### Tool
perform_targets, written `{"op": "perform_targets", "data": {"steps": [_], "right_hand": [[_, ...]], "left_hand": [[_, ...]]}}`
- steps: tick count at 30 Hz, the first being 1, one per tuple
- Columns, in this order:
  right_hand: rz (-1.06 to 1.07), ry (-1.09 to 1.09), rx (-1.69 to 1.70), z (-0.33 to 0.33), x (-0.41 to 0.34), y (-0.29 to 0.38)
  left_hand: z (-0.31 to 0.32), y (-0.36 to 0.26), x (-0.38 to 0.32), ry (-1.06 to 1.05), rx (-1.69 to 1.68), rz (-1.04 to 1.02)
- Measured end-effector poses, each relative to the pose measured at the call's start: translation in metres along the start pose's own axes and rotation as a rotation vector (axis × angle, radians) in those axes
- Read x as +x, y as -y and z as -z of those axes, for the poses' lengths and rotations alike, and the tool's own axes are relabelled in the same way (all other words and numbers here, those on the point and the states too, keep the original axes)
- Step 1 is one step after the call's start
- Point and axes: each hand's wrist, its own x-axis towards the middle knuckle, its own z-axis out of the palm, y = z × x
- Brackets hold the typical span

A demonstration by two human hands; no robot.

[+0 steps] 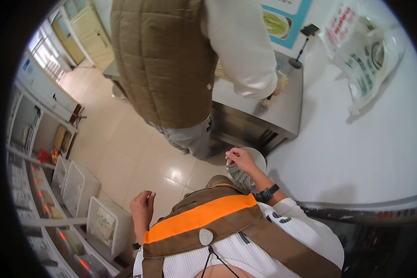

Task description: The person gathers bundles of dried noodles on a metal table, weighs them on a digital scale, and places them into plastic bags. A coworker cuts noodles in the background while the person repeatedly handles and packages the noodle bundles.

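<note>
My left hand (142, 211) hangs beside the brown apron (198, 227) with its orange band, fingers curled in and nothing visible in them. My right hand (240, 160), with a dark watch at the wrist, hovers over a white round bucket (259, 156). Its fingers are loosely curled, and I see no held thing there. Thin pale grey sticks or strips (242, 179) lie in the bucket, partly hidden by my forearm. Neither hand appears to touch the bucket, though the right one covers part of its rim.
Ahead, a person in a brown quilted vest (163, 62) works at a stainless steel table (281, 111), a hand over pale shredded bits (281, 85). A phone on a stand (309, 31) is at its corner. Right is a white surface with a plastic bag (368, 62); left, shelves with plastic bins (78, 187).
</note>
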Motion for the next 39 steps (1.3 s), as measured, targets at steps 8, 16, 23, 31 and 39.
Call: {"op": "perform_targets", "data": {"steps": [8, 16, 23, 31, 39], "right_hand": [[-0.012, 0.003, 0.007, 0.003, 0.002, -0.009], [0.001, -0.021, -0.037, 0.006, 0.004, -0.015], [0.001, -0.031, -0.023, 0.006, 0.004, -0.017], [0.035, -0.052, -0.012, 0.006, 0.003, -0.019], [0.004, -0.053, -0.013, 0.005, 0.006, -0.029]], "left_hand": [[-0.003, -0.003, 0.005, 0.014, -0.003, -0.057], [-0.005, -0.002, 0.007, 0.044, 0.016, -0.070], [-0.004, -0.006, 0.008, 0.065, 0.006, -0.081], [-0.007, -0.004, 0.009, 0.080, -0.030, -0.081], [-0.011, -0.001, 0.007, 0.071, -0.008, -0.086]]}}
